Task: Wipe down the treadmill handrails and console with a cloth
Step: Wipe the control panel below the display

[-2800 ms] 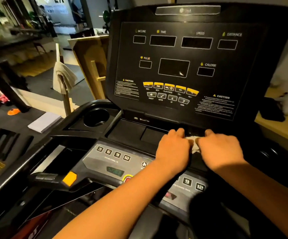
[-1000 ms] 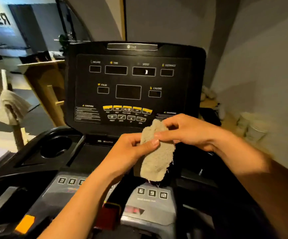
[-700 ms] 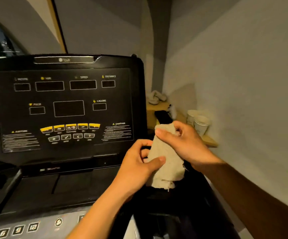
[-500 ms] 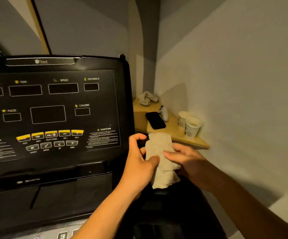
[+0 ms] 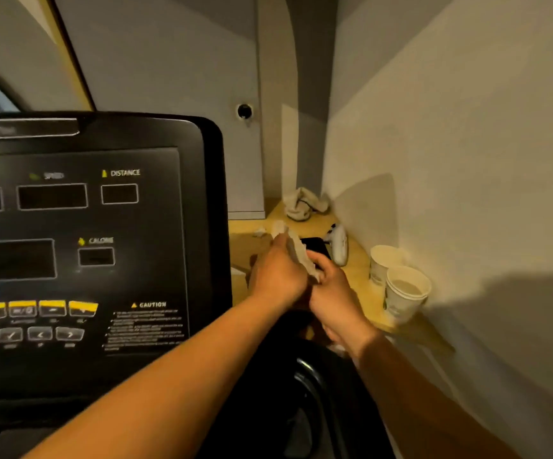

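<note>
The left hand [image 5: 278, 278] and right hand [image 5: 333, 294] meet just right of the console [image 5: 86, 246], by the bench [image 5: 356, 279] — each grip pinches the cloth [image 5: 296, 250], bunched between them. Likely it is being refolded for a cleaner wiping face.

The person's left hand [image 5: 278, 279] and right hand [image 5: 331, 293] are bare. The left forearm [image 5: 169, 385] is bare too, from the wrist down to the bottom edge of the view. It is slim and smooth, and widens toward the elbow. The right forearm [image 5: 417, 392] is likewise bare as far as the lower edge, and most of it sits in shadow. Both hands are a little blurred, so fine detail on the fingers and nails cannot be told.
</note>
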The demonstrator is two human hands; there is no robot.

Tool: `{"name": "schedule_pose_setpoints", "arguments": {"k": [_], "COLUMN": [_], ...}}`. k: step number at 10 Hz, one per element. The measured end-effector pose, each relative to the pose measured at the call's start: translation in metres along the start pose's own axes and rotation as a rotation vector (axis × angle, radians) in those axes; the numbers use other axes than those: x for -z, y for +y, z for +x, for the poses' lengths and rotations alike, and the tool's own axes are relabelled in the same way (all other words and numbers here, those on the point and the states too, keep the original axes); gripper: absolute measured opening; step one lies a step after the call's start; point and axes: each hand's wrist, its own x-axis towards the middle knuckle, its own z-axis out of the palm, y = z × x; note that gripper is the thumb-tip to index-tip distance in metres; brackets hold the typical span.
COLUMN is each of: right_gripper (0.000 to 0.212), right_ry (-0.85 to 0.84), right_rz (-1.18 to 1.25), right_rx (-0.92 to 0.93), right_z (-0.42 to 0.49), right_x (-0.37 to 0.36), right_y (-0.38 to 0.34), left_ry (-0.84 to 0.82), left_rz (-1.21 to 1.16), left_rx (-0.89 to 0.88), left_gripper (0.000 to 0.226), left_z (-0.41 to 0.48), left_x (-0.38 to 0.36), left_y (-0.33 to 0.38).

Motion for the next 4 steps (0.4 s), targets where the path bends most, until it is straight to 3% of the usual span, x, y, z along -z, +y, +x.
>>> {"name": "schedule_pose_setpoints", "arguments": {"k": [1,2,3,4], "right_gripper": [0.021,0.026,0.031,0.031], "right_ry": [-0.012,-0.154,-0.072,-0.088], "right_rz": [-0.203,-0.253,-0.332,-0.66], "right_rx": [0.034,-0.042,-0.131,-0.013], "right_z": [0.078,0.106,0.121,0.112], "right_x": [-0.003,-0.013,-0.025,-0.014], "right_y": [0.018,0.031,0.036,0.029], "left_ry": [0.076,0.02,0.042,0.083], "left_rz": [-0.029,-0.054,-0.14,-0.169], "left_rx": [0.209,0.299,0.401,0.47], "left_gripper": [0.047,0.048,0.043,0.042], "left_z": [0.051,0.061,0.063,0.07], "left_x": [-0.02,-0.038,-0.055,-0.063], "left_y": [0.001,-0.003,-0.019,-0.026]}}
